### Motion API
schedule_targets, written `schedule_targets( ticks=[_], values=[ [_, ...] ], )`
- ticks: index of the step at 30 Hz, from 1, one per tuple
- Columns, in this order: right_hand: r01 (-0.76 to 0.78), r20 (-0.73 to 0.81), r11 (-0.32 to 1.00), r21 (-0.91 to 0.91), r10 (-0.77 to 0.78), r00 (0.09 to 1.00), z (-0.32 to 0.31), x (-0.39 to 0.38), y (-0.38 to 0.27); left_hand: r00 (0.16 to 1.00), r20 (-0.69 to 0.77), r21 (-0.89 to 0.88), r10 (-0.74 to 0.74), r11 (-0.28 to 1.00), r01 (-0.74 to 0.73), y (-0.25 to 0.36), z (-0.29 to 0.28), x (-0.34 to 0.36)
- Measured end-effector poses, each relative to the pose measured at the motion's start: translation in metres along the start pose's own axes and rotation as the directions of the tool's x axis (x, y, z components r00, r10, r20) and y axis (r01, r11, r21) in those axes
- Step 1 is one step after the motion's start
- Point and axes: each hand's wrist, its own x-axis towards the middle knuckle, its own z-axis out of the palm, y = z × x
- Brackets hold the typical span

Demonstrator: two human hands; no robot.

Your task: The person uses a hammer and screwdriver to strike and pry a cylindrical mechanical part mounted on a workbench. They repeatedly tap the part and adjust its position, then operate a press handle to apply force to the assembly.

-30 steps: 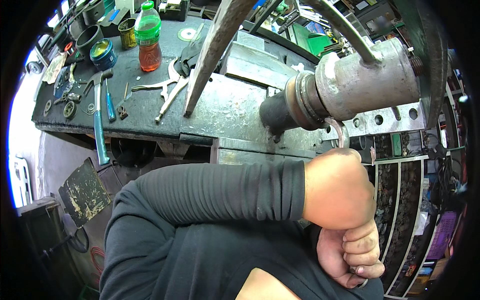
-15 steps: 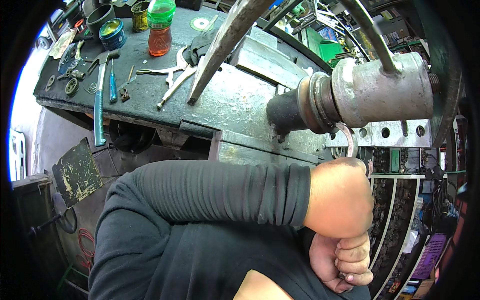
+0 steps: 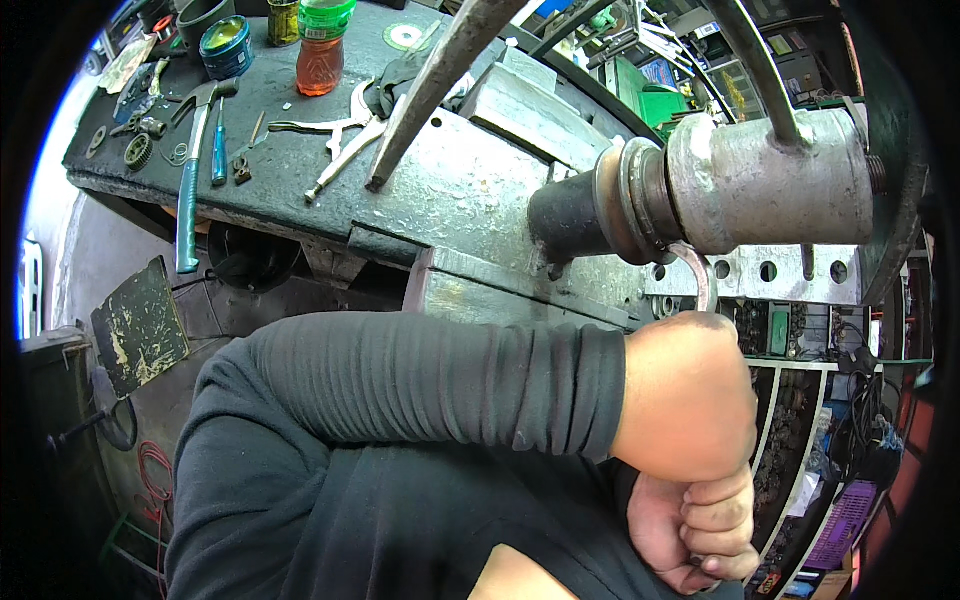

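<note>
A hook wrench [image 3: 697,272] curves up against the ringed collar [image 3: 632,200] of a thick grey metal cylinder [image 3: 770,185]. Its handle runs down into my left hand [image 3: 690,395], a closed fist with its back toward the view. My left forearm, in a black sleeve, crosses in front of my chest. Directly below, my right hand [image 3: 700,530] is closed too, fingers wrapped, in line with the same wrench handle. The handle itself is hidden inside both fists. A dark sleeve-like tube [image 3: 565,218] joins the collar on its left side.
On the bench [image 3: 330,215] lie a hammer [image 3: 193,180], a blue screwdriver [image 3: 219,150], locking pliers [image 3: 340,145] and a green-topped bottle [image 3: 322,60]. A long metal bar [image 3: 440,90] slants over the bench. Parts shelves [image 3: 790,440] stand to the right.
The whole view has shifted slightly, with the bench things now higher and farther left. Both hands keep their grip, sitting slightly farther right. The wrench stays hooked at the collar.
</note>
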Motion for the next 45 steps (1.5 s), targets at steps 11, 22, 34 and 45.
schedule_targets(
  ticks=[11,22,34,45],
  values=[
    [-0.121,-0.082,0.988,-0.096,0.113,0.99,0.004,-0.008,-0.006,0.999,0.04,0.007,-0.025,1.0,0.025,-0.003,0.001,-0.005],
    [-0.058,-0.126,0.996,-0.069,0.049,0.991,0.005,-0.023,0.001,0.997,-0.017,0.275,0.077,0.959,-0.07,-0.003,-0.008,-0.009],
    [-0.012,-0.259,1.0,0.02,0.017,0.966,0.01,-0.04,0.002,0.987,0.041,0.359,0.154,0.92,-0.158,-0.008,-0.005,-0.01],
    [-0.092,-0.419,0.991,0.095,0.123,0.899,-0.006,-0.049,-0.015,0.972,0.234,0.466,0.008,0.877,-0.12,0.013,0.003,-0.002]
  ],
)
